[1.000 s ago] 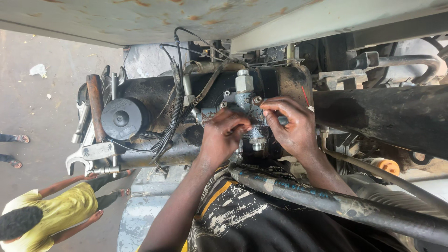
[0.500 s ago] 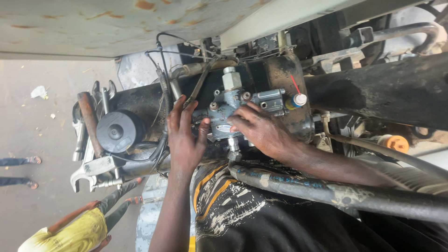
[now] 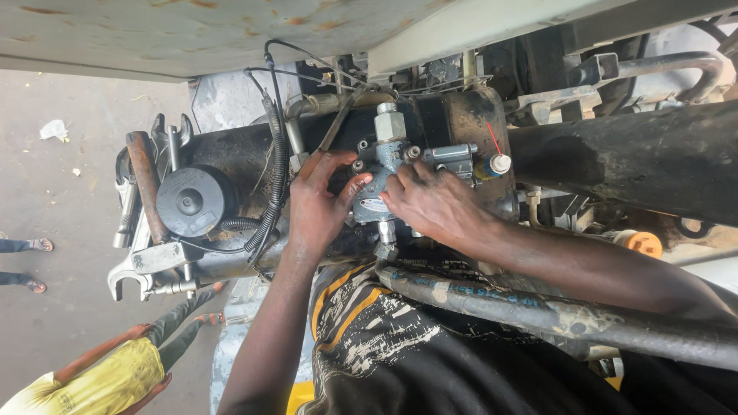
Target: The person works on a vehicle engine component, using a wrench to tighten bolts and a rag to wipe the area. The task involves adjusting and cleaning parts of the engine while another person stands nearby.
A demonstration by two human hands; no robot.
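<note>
The left hand point(image 3: 315, 204) rests on the left side of a blue-grey metal valve block point(image 3: 382, 180). Its fingers are spread wide and its thumb points toward the block, so its grip is loose, not closed around anything. The right hand point(image 3: 430, 201) lies over the front of the block with its fingers bent. It hides what is under it, so I cannot tell if that grip is pinching a small part or just pressing.

The valve block sits bolted on a big black greasy tank point(image 3: 453, 123), under a rusty metal panel point(image 3: 192, 31). A thick dirty hose point(image 3: 538, 307) runs below the hands. Spanners point(image 3: 142, 265) and a round black cap point(image 3: 188, 201) sit at the left end of the tank. Another person in a yellow top point(image 3: 100, 380) stands below on the ground.

The block looks hard, stiff and heavy for its size. It looks oily too, so it may be slippery. The flat sides and the thick middle look like the best places to hold. The thin pipes, the black cable point(image 3: 273, 154) and the small white knob point(image 3: 500, 163) look easier to bend or break, so they are poor places to grab.
</note>
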